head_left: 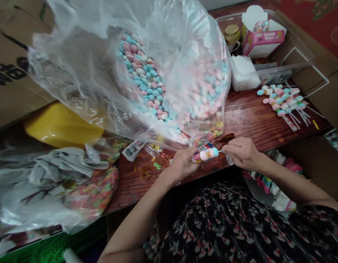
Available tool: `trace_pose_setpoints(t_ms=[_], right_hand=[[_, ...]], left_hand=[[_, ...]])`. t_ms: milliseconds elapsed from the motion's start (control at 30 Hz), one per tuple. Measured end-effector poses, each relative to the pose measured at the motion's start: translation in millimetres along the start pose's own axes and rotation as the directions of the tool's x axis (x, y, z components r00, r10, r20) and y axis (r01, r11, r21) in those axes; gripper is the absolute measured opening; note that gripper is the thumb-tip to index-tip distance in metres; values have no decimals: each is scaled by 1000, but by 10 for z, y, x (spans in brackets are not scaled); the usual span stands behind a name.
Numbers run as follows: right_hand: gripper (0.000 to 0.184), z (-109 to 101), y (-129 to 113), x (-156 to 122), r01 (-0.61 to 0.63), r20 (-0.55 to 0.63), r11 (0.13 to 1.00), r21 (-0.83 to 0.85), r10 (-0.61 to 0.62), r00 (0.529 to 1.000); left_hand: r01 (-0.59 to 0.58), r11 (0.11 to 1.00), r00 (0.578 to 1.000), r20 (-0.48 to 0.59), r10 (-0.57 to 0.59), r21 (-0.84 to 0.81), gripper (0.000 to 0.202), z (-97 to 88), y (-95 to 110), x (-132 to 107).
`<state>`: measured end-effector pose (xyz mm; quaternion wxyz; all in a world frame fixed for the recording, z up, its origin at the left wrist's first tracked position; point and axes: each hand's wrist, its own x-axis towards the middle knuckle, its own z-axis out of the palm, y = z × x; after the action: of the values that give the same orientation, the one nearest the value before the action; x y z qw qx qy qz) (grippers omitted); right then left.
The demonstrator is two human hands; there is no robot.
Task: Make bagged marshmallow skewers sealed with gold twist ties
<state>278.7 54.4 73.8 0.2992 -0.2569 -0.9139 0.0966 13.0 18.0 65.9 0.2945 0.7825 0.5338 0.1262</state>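
Note:
A candy skewer [209, 154] of pink, white and blue pieces lies level between my hands, just over the table's front edge. My left hand [184, 161] is closed around its left end; clear wrapping seems to be there, but I cannot make it out fully. On the other side, my right hand [242, 151] pinches the white stick that comes out of the blue piece. Behind the hands, a large clear plastic bag [174, 69] holds many pink, blue and white candies [149, 84]. Brown-gold twist ties [225, 138] lie beside my right hand.
Finished-looking skewers [285, 100] are piled at the right. Behind them stands a clear bin [297, 62] with a pink box [263, 40] and a gold-lidded jar [232, 33]. A bag of gummy rings [94, 190] and a yellow object [62, 124] occupy the left.

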Motion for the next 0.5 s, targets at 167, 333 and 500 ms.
trace_pose_setpoints(t_ms=[167, 333, 500], right_hand=[[19, -75, 74, 29, 240, -5, 943, -230, -248, 969], [18, -80, 59, 29, 254, -7, 953, -167, -259, 966], [21, -13, -8, 13, 86, -29, 991, -103, -89, 996]], left_hand=[[16, 990, 985, 172, 8, -137, 20, -29, 74, 59], [13, 947, 981, 187, 50, -320, 32, -19, 119, 99], [12, 990, 981, 196, 16, -141, 20, 52, 123, 127]])
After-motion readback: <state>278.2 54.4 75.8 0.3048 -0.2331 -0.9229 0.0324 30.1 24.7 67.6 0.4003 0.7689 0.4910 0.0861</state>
